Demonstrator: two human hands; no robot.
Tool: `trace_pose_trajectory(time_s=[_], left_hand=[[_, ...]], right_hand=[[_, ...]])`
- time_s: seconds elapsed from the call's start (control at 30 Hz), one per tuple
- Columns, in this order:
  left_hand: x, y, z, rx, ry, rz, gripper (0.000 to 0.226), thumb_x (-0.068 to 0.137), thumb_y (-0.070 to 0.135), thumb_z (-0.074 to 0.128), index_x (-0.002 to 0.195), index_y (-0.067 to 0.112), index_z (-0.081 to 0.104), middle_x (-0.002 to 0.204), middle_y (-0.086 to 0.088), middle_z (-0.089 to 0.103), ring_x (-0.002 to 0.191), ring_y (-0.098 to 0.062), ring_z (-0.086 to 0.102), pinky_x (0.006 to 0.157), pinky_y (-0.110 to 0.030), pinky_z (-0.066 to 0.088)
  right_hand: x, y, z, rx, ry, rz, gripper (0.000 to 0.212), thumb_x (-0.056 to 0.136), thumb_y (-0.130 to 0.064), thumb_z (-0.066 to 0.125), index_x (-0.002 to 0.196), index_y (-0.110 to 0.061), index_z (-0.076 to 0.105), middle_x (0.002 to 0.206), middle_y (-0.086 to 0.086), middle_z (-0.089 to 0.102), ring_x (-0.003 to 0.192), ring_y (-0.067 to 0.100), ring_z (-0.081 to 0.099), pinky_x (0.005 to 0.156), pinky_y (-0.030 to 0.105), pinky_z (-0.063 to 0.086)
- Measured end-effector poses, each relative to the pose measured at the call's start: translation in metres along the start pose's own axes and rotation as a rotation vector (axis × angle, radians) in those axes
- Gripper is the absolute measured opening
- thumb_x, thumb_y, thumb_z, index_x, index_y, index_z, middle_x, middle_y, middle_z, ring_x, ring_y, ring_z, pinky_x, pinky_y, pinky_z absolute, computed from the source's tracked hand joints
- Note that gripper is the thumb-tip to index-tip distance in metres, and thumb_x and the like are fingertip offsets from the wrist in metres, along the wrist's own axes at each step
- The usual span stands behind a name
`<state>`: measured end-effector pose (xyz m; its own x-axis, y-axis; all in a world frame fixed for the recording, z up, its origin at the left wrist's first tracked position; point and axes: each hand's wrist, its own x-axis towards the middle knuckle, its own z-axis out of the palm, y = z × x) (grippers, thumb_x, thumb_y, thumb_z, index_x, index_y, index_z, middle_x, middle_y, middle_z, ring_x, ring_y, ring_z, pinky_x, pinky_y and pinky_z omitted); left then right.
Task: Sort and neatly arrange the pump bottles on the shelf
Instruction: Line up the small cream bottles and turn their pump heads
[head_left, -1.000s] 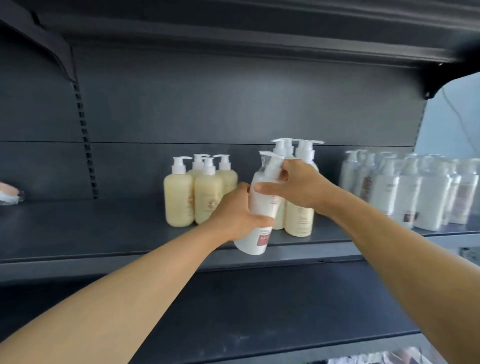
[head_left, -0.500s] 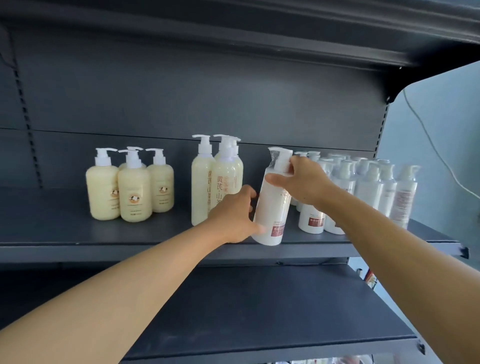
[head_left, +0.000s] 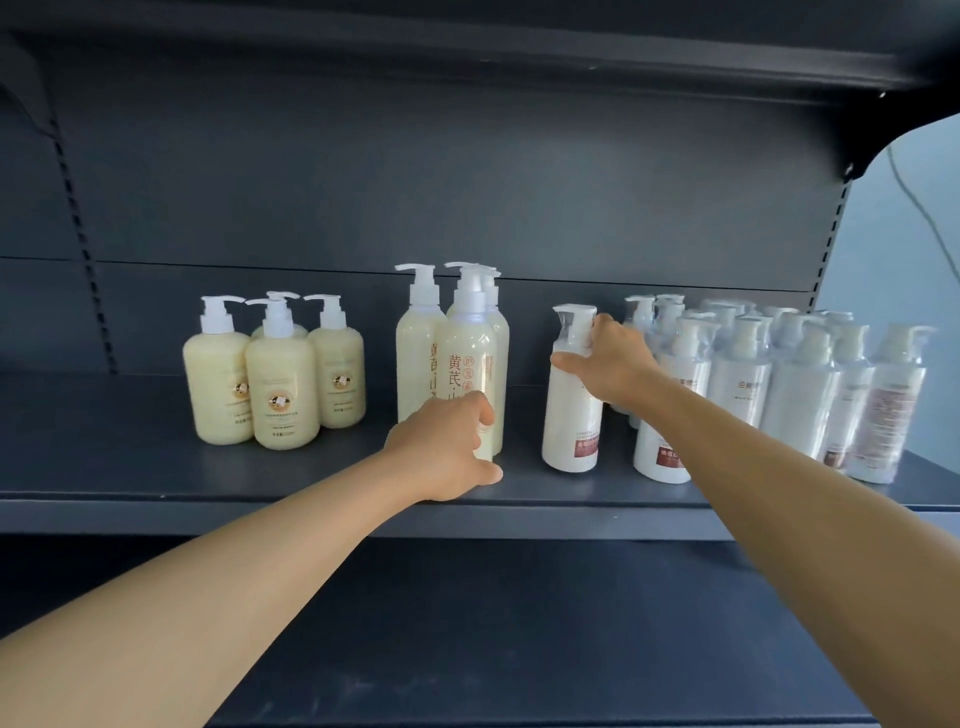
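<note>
Seemingly both hands on bottles

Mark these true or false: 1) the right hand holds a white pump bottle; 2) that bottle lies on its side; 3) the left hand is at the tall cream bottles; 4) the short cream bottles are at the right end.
1) True: the right hand grips the white pump bottle near its neck.
2) False: it stands upright on the dark metal shelf.
3) True: the left hand is at the tall cream pump bottles.
4) False: the short cream pump bottles stand leftmost.
</note>
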<state>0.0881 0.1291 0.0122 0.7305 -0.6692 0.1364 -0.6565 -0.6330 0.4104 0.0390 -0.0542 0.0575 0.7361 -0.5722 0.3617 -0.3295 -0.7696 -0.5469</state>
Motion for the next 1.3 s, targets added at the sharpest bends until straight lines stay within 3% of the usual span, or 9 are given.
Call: trace_pose_trajectory(time_s=[0.17, 0.37, 0.5, 0.6, 0.67, 0.87, 1.03, 1.13, 1.3], left_hand=[[0.004, -0.012, -0.005, 0.028, 0.01, 0.025, 0.043, 0.08, 0.033, 0.067, 0.119, 0.029, 0.047, 0.104, 0.011, 0.056, 0.104, -0.015, 0.053, 0.091, -0.041, 0.049], [0.01, -0.028, -0.006, 0.004, 0.024, 0.027, 0.035, 0.077, 0.033, 0.069, 0.107, 0.03, 0.05, 0.112, 0.007, 0.059, 0.104, -0.018, 0.057, 0.088, -0.041, 0.051], [0.01, -0.033, -0.005, -0.011, 0.021, 0.041, 0.033, 0.076, 0.034, 0.07, 0.104, 0.029, 0.051, 0.112, 0.007, 0.059, 0.102, -0.018, 0.058, 0.086, -0.042, 0.052], [0.009, -0.035, -0.006, -0.026, 0.021, 0.047, 0.033, 0.076, 0.035, 0.071, 0.102, 0.03, 0.051, 0.107, 0.009, 0.06, 0.1, -0.017, 0.059, 0.087, -0.041, 0.052], [0.008, -0.037, -0.008, -0.033, 0.028, 0.043, 0.031, 0.077, 0.035, 0.072, 0.099, 0.032, 0.05, 0.104, 0.011, 0.059, 0.098, -0.015, 0.059, 0.087, -0.041, 0.052], [0.0, -0.049, -0.018, -0.064, 0.072, -0.018, 0.031, 0.076, 0.031, 0.073, 0.1, 0.028, 0.053, 0.098, 0.01, 0.059, 0.094, -0.014, 0.06, 0.086, -0.04, 0.053], [-0.018, -0.067, -0.027, -0.057, 0.102, -0.13, 0.036, 0.079, 0.031, 0.071, 0.11, 0.024, 0.054, 0.101, 0.008, 0.06, 0.094, -0.013, 0.06, 0.087, -0.038, 0.053], [-0.03, -0.083, -0.033, -0.062, 0.126, -0.212, 0.036, 0.08, 0.033, 0.069, 0.112, 0.025, 0.055, 0.101, 0.009, 0.061, 0.097, -0.012, 0.06, 0.087, -0.038, 0.053], [-0.047, -0.113, -0.044, -0.077, 0.197, -0.329, 0.038, 0.08, 0.032, 0.07, 0.113, 0.025, 0.054, 0.095, 0.011, 0.058, 0.098, -0.013, 0.059, 0.092, -0.039, 0.05]], right_hand=[[0.005, 0.002, 0.009, 0.004, 0.008, 0.048, 0.049, 0.087, -0.035, 0.06, 0.119, -0.002, 0.044, 0.115, 0.015, 0.055, 0.09, 0.026, 0.047, 0.071, 0.031, 0.037], [0.0, 0.006, 0.015, -0.017, 0.062, 0.084, 0.047, 0.088, -0.034, 0.059, 0.119, -0.002, 0.042, 0.11, 0.013, 0.054, 0.089, 0.024, 0.043, 0.071, 0.032, 0.035], [-0.008, 0.01, 0.018, -0.027, 0.006, 0.088, 0.051, 0.087, -0.027, 0.062, 0.125, -0.005, 0.035, 0.117, 0.016, 0.054, 0.102, 0.031, 0.052, 0.074, 0.032, 0.039], [-0.016, 0.009, 0.019, -0.071, -0.006, 0.078, 0.061, 0.085, -0.027, 0.065, 0.13, -0.005, 0.031, 0.127, 0.017, 0.048, 0.116, 0.034, 0.047, 0.085, 0.038, 0.04], [-0.025, 0.003, 0.019, -0.119, 0.041, 0.032, 0.068, 0.084, -0.028, 0.066, 0.135, -0.005, 0.027, 0.134, 0.018, 0.037, 0.125, 0.036, 0.036, 0.097, 0.041, 0.036], [-0.054, -0.028, 0.025, -0.14, 0.173, -0.235, 0.074, 0.085, -0.03, 0.063, 0.143, -0.01, 0.021, 0.143, 0.011, 0.027, 0.133, 0.029, 0.019, 0.106, 0.04, 0.033], [-0.072, -0.054, 0.036, -0.063, 0.179, -0.431, 0.06, 0.086, -0.028, 0.063, 0.136, -0.012, 0.034, 0.134, 0.007, 0.036, 0.126, 0.024, 0.027, 0.1, 0.026, 0.027], [-0.08, -0.069, 0.048, 0.015, 0.134, -0.508, 0.056, 0.085, -0.027, 0.064, 0.133, -0.013, 0.038, 0.131, 0.004, 0.039, 0.121, 0.022, 0.032, 0.092, 0.027, 0.033], [-0.084, -0.09, 0.076, 0.107, -0.022, -0.581, 0.056, 0.086, -0.024, 0.063, 0.135, -0.013, 0.036, 0.13, 0.005, 0.041, 0.12, 0.023, 0.04, 0.092, 0.025, 0.033]])
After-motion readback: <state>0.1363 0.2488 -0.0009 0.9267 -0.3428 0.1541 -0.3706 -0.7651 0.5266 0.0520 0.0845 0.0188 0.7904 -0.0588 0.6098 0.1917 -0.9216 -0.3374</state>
